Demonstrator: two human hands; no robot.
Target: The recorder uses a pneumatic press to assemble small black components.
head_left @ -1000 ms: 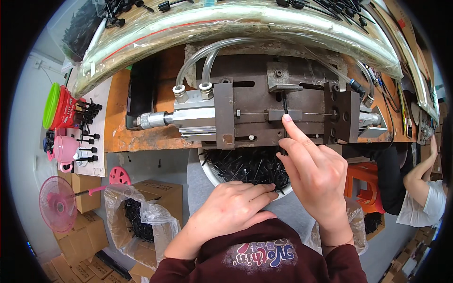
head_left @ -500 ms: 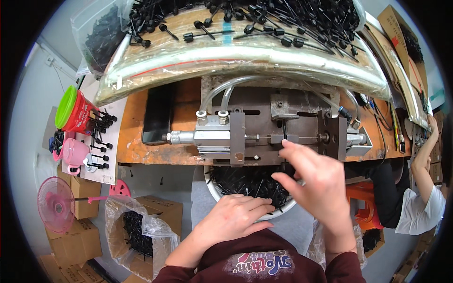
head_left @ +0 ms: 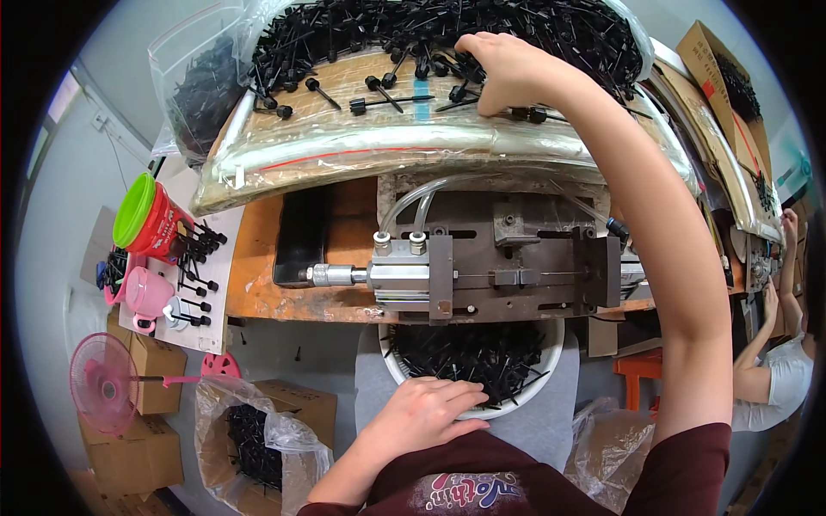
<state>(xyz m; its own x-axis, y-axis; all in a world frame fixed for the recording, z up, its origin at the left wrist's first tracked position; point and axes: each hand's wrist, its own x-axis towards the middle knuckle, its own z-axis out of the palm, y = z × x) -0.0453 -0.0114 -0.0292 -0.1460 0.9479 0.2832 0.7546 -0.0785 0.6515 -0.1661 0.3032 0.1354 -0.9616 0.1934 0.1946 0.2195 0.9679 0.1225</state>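
My right hand (head_left: pixel 516 76) reaches over the cardboard-lined, plastic-wrapped tray (head_left: pixel 327 142). Its thumb and fingers are spread around loose black plastic parts with long thin stems (head_left: pixel 465 77), none plainly gripped. Flat and relaxed, my left hand (head_left: pixel 430 409) lies against my dark red shirt, fingertips by the rim of the white basin (head_left: pixel 556 357). That basin is filled with more black stemmed parts (head_left: pixel 465 357). Between tray and basin sits a metal clamping fixture (head_left: pixel 516 278) with air cylinders on its sides; a thin rod crosses its middle, and no black part shows there.
Clear air hoses (head_left: pixel 447 182) arch over the fixture. A black phone-like slab (head_left: pixel 301 232) lies left of it. Further left are a red bucket (head_left: pixel 155 225), a pink cup (head_left: pixel 146 292) and a pink fan (head_left: pixel 103 383). Another person (head_left: pixel 770 370) works at the far right.
My right hand has left the fixture and moved up and away to the parts on the tray. The black part at the fixture is gone from there. My left hand stays nearly still.
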